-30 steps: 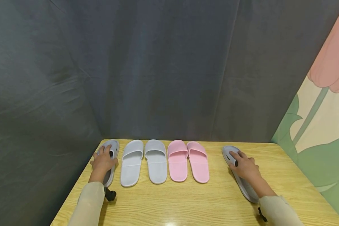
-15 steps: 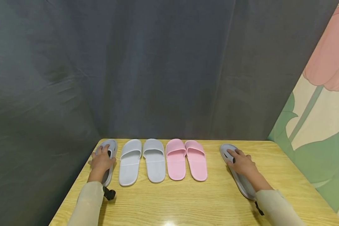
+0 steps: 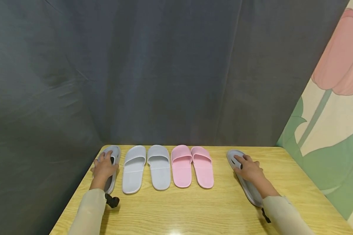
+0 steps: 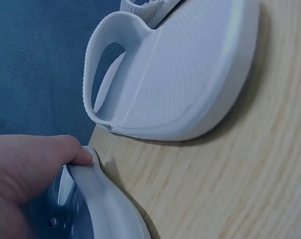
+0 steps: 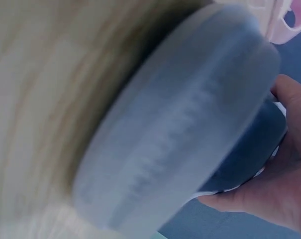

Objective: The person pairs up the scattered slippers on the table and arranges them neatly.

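At the table's far left, my left hand grips the upper of a grey slipper. In the left wrist view the thumb presses on the rim of that slipper. My right hand holds another grey slipper over its upper, well to the right. In the right wrist view the thumb and a finger lie around the upper's opening, with the heel of the slipper toward the camera. Both hands cover part of these uppers. The right slipper lies slanted, toe toward the far left.
Between the hands stand two light grey slippers and two pink slippers in a row, toes toward the back. They lie on a wooden table. A dark curtain hangs behind; a tulip-painted wall is at right.
The whole head view has shifted slightly, so everything sits a little farther left in it. Both hands stay on their grey slippers, with no clear movement against the table.
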{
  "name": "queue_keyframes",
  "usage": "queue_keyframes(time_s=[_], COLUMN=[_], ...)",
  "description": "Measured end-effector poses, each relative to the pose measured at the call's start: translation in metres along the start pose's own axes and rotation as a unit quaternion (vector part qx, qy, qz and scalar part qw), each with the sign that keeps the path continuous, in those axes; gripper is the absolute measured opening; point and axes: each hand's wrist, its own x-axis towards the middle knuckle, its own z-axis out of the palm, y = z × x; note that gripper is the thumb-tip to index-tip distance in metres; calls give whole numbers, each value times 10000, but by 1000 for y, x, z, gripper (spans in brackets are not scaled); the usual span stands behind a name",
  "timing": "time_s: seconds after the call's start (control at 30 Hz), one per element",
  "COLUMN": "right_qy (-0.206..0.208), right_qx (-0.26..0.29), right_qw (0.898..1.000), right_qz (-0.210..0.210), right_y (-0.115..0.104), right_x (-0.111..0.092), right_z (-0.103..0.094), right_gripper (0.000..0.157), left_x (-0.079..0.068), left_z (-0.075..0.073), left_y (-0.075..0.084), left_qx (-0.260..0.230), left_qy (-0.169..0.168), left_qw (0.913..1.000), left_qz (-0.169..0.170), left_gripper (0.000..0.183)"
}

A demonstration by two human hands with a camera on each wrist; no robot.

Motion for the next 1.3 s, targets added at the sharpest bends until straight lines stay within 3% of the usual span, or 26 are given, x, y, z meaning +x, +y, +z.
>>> queue_keyframes(time_s=[0.53,1.3], right_qy=[316,364], right_qx=[-47,72], right_qw=[9994,9992], right_qz=[138,147], right_y=[5,-4], right_x=[-1,-3], right_z=[1,-13], right_gripper=[62,66], left_x=[-10,-27], left_z=[-7,-14], left_y=[7,20], left_qx=[-178,-73], left_qy=[230,503], left_qw=[9996,9987], left_qz=[-39,30], left_gripper=[78,77])
